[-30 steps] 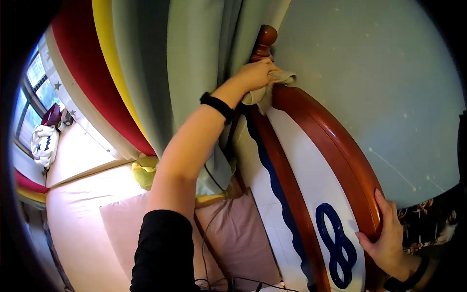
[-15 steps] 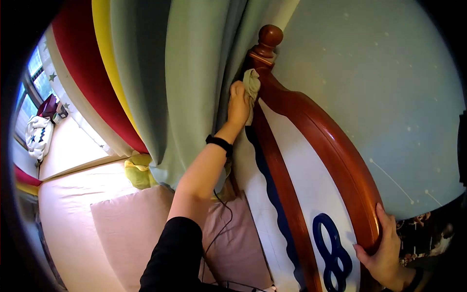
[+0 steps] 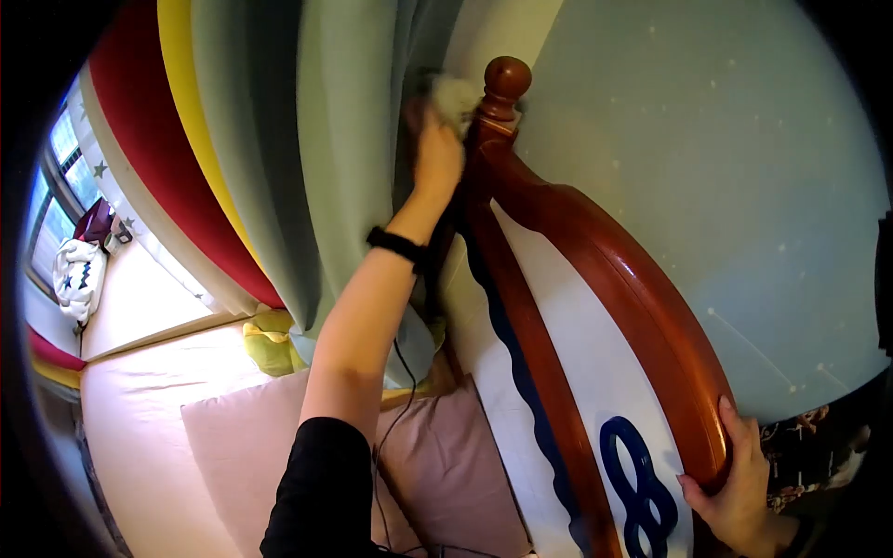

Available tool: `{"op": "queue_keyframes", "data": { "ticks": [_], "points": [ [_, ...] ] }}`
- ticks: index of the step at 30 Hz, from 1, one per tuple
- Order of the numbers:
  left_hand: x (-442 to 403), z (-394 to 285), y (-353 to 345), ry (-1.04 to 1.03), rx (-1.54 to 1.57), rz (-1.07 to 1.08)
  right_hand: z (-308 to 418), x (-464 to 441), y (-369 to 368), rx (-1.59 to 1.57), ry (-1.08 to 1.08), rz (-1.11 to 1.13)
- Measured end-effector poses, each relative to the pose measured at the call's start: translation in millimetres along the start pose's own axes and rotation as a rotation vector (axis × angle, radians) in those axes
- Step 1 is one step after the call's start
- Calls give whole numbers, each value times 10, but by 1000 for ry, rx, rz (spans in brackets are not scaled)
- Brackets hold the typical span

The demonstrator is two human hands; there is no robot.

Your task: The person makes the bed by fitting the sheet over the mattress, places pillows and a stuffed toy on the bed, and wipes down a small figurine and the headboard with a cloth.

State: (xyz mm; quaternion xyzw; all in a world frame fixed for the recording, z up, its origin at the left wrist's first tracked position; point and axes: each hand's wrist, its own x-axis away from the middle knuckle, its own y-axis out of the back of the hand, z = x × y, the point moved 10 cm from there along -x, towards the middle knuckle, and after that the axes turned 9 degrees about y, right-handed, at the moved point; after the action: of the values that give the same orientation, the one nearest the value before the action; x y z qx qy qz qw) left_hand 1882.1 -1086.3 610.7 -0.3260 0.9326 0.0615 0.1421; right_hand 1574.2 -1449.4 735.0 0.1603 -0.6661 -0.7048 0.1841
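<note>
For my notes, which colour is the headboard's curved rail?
The rail is reddish-brown, best in the head view.

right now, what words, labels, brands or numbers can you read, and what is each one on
No words, labels or brands can be read.
"8": only the shape of the dark blue ornament on the headboard; perhaps decoration rather than a number.
White bag at far left: its dark marks are too small to read.
</note>
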Motion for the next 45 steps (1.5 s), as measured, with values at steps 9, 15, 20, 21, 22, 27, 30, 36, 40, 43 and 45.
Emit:
{"op": "queue_keyframes", "data": {
  "ticks": [9, 15, 20, 21, 22, 27, 30, 36, 40, 43, 45],
  "points": [
    [-415, -99, -262, -75, -202, -19, -1, -3, 17, 35, 2, -19],
    [439, -931, -369, -899, -585, 12, -18, -6, 1, 15, -25, 2],
    [202, -709, -708, -557, -903, 253, -2, -13, 44, 22, 9, -49],
    [202, -694, -715, -525, -979, 275, -3, -18, 56, 16, 3, -48],
    [220, -733, -623, -560, -970, 281, 8, -31, 66, -9, 8, -44],
    [400, -1074, -620, -801, -872, 262, -48, -17, 44, -82, -43, -29],
    [343, -1109, -1191, -957, -1014, 237, -68, -22, 25, -18, -68, 0],
    [81, -463, -1735, -527, -1635, 530, -49, 0, 51, -68, -12, -31],
    [164, -629, -1539, -850, -1336, 189, -36, 1, 68, -65, 20, -64],
    [234, -723, -1370, -881, -1194, 191, -5, -21, 97, -67, 36, -98],
    [233, -690, -1227, -827, -1158, 210, 4, -22, 101, -69, 43, -100]
  ]
}}
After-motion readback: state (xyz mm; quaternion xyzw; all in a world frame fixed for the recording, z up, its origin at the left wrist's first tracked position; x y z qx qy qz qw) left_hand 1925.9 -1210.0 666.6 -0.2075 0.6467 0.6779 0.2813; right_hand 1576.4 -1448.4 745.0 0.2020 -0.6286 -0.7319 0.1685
